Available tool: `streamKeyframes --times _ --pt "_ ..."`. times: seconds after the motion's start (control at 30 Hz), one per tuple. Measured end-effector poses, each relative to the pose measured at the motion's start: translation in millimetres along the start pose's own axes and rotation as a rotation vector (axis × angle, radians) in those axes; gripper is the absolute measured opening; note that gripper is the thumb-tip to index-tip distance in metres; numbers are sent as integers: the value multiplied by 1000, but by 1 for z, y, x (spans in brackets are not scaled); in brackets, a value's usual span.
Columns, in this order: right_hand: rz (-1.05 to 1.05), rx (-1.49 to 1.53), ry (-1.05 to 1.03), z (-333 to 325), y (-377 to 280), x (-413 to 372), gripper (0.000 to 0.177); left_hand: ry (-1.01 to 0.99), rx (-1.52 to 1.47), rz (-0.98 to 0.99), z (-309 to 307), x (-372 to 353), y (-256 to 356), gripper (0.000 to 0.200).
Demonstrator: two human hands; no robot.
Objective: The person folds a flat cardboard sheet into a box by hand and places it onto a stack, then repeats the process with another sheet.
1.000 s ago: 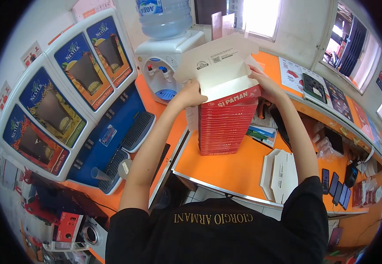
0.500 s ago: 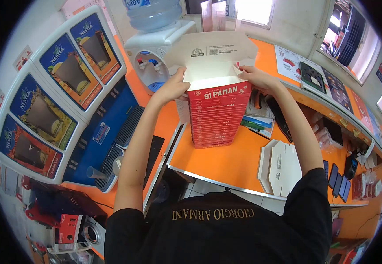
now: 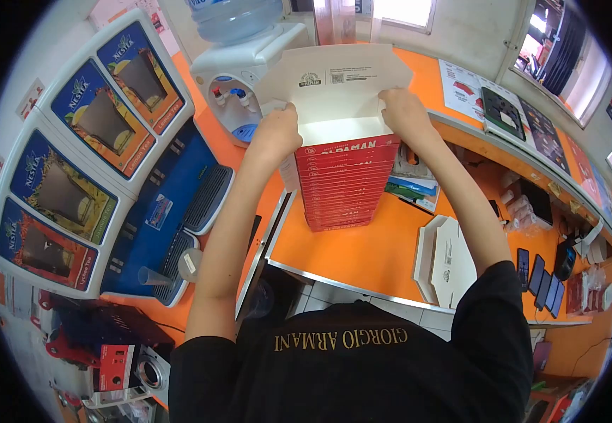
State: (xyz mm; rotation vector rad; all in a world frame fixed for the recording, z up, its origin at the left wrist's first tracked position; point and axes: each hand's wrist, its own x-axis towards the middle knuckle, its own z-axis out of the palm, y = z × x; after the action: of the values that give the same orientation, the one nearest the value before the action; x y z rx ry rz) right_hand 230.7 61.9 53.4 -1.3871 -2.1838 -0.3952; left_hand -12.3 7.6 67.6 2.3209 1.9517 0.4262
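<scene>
A tall stack of red boxes (image 3: 341, 190) stands on the orange table. On top of it is an open box (image 3: 341, 130) with a white inside, its printed lid (image 3: 337, 74) raised at the far side. My left hand (image 3: 278, 130) is closed on the left corner of this box, at the lid's side flap. At the right corner, my right hand (image 3: 406, 114) is closed on the box edge and flap. Both sets of fingertips are partly hidden behind the hands and cardboard.
Flat unfolded boxes (image 3: 447, 261) lie on the orange table (image 3: 348, 261) at right, near several phones (image 3: 546, 285). A water dispenser (image 3: 232, 92) stands behind the left hand, and a drink machine (image 3: 94, 155) is at left. A raised counter (image 3: 475, 134) runs along the right.
Both hands have turned over the top box's corners, and the right hand is slightly higher. The raised lid stands wider and flatter. The whole view has shifted a little.
</scene>
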Motion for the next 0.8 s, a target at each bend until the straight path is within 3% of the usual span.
streamKeyframes --times 0.03,0.1,0.23,0.37,0.43,0.47,0.53,0.63,0.73,0.8 --pt "-2 7 -13 -2 -1 -5 15 151 105 82 5 -4 0 41" --pt "76 65 2 -5 -3 -12 28 170 114 47 13 -7 4 41" --pt "100 90 -16 -7 -6 -15 29 226 156 17 17 -13 6 43" --pt "51 34 -72 -4 -2 -12 30 154 151 -26 11 -9 10 41" --pt "41 5 -115 -4 -2 -11 30 13 191 -64 6 -6 13 38" --pt "-23 -16 -51 -1 -2 -11 21 17 193 -60 6 -5 11 38" --pt "-85 -42 22 0 -3 -12 17 7 125 -126 12 -2 6 62" --pt "-44 -29 49 2 -7 -18 16 89 95 -106 19 -6 2 59" --pt "18 69 92 4 -5 -25 17 133 67 -122 22 -10 4 57" --pt "189 388 91 -5 0 -29 23 126 24 -71 22 -13 -10 57"
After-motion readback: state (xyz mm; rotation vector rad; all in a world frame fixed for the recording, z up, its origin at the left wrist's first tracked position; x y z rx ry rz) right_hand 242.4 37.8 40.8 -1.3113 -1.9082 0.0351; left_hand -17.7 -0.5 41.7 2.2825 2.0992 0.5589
